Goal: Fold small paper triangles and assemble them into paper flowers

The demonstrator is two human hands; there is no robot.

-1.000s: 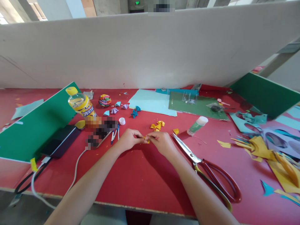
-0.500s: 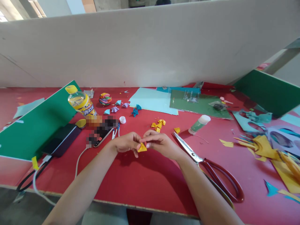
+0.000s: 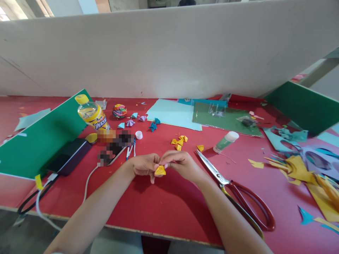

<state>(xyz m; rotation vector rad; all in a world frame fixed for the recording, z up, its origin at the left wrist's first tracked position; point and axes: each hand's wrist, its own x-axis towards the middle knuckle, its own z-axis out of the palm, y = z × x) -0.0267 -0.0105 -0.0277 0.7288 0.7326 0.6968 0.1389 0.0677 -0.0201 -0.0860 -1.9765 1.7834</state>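
Between my two hands is a small folded yellow paper piece (image 3: 160,170), held just above the red table (image 3: 164,208). My left hand (image 3: 145,165) pinches it from the left with thumb and finger. From the right, the closed fingertips of my right hand (image 3: 180,164) press at its upper edge. Beyond my hands lie several folded yellow paper pieces (image 3: 179,141), with another yellow piece (image 3: 200,148) off to the right. Large scissors (image 3: 221,180) with red handles lie beside my right forearm, and a glue stick (image 3: 226,141) leans behind them.
At left are a tilted yellow-capped bottle (image 3: 93,113), a phone (image 3: 116,155) on a cable and a black power bank (image 3: 70,155). Blue and purple folded pieces (image 3: 129,122), light-blue sheets (image 3: 172,114) and a green sheet (image 3: 225,118) lie further back. Paper scraps (image 3: 302,167) cover the right side.
The yellow paper piece has tipped slightly between my fingertips, and my right fingers have bent lower onto it. The view has shifted a little; the things on the table lie as before.
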